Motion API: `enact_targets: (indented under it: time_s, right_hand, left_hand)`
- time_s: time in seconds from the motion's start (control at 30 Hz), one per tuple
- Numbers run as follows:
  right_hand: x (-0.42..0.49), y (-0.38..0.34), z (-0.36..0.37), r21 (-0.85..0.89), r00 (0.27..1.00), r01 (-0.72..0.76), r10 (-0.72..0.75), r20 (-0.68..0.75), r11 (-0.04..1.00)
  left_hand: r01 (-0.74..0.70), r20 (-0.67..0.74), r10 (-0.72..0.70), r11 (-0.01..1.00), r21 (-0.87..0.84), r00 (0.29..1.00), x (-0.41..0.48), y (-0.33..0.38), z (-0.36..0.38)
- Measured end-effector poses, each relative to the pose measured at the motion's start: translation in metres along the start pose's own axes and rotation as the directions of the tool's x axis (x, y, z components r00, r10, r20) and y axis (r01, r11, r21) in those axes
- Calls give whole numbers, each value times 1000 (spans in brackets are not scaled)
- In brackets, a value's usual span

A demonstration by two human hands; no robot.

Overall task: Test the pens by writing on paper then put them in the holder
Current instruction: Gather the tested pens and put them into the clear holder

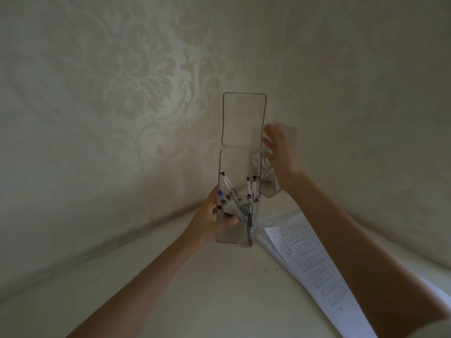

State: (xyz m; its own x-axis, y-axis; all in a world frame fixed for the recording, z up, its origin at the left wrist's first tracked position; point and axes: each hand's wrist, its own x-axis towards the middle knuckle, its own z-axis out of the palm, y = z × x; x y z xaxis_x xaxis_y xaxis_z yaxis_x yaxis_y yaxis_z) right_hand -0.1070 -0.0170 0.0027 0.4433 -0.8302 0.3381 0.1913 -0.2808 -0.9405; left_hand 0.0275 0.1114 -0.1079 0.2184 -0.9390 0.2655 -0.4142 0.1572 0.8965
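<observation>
A tall clear plastic holder (238, 230) stands on the table in the corner, its hinged lid (243, 119) flipped up and open. Several pens (240, 198) lean inside it, most clear with dark caps, one with a blue cap. My left hand (212, 219) grips the holder's left side near its lower half. My right hand (280, 154) is raised to the right of the lid, fingers spread, blurred, holding nothing. A sheet of paper (314, 262) covered in small written marks lies to the right of the holder, partly under my right forearm.
A second clear container (268, 181) with pale sticks stands behind the holder against the wall. Patterned wallpaper walls (146, 93) close in the corner on the left and right. More white sheets (271, 247) lie stacked under the written paper.
</observation>
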Motion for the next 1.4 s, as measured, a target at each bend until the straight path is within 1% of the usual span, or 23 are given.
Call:
enact_targets:
  time_s: [0.07,0.13,0.2,0.3,0.4,0.47,0.57,0.63,0.7,0.8,0.9,0.93,1.0,1.07,1.17,1.3,1.4]
  right_hand:
    - [3,-7,4,-44,999,26,-25,27,999]
    - [-3,-7,6,-43,998,61,-60,12,997]
    - [-17,-1,7,-62,992,123,-125,-20,990]
    - [-48,6,7,-123,985,172,-174,-8,977]
    - [-80,18,6,-219,986,167,-158,59,961]
    - [-95,34,3,-253,984,170,-150,95,952]
    - [-99,59,-3,-295,987,135,-101,127,946]
    - [-95,66,-3,-296,984,113,-66,163,949]
    - [-93,70,1,-254,980,94,-45,193,963]
    - [-93,78,9,-242,992,56,-28,120,969]
    - [-86,83,16,-286,999,11,-1,37,958]
    - [-81,84,18,-289,1000,0,6,22,957]
    - [-70,86,21,-321,1000,-15,16,-2,947]
    - [-63,91,26,-377,999,-32,33,-2,926]
    - [-51,109,27,-453,999,-32,22,-26,891]
    - [-36,123,15,-472,989,-14,-58,-137,882]
    - [-29,133,6,-506,982,3,-98,-160,863]
  left_hand:
    - [-14,-11,15,1000,11,1000,0,-3,-1]
    - [-24,-13,24,1000,20,1000,1,-6,-2]
    - [-33,-20,34,999,35,999,1,-6,-2]
    - [-35,-28,35,999,17,999,2,-8,-1]
    - [-32,-30,32,999,3,999,0,-8,0]
    - [-39,-29,39,999,7,999,-1,-8,1]
    - [-53,-42,52,999,-7,998,0,-10,3]
    - [-68,-54,68,998,2,996,1,-10,5]
    - [-89,-63,91,996,26,994,2,-13,7]
    - [-99,-101,102,995,30,990,5,-17,12]
    - [-92,-131,87,995,-34,988,13,-21,10]
    - [-75,-169,60,994,-83,984,17,-24,9]
    - [-27,-300,-27,984,-175,954,28,-33,6]
    - [-21,-381,-65,975,-219,922,40,-45,6]
    - [-13,-354,-50,985,-174,934,62,-60,9]
    - [-25,-301,-17,991,-135,953,95,-69,17]
    - [-50,-262,16,991,-122,965,116,-73,27]
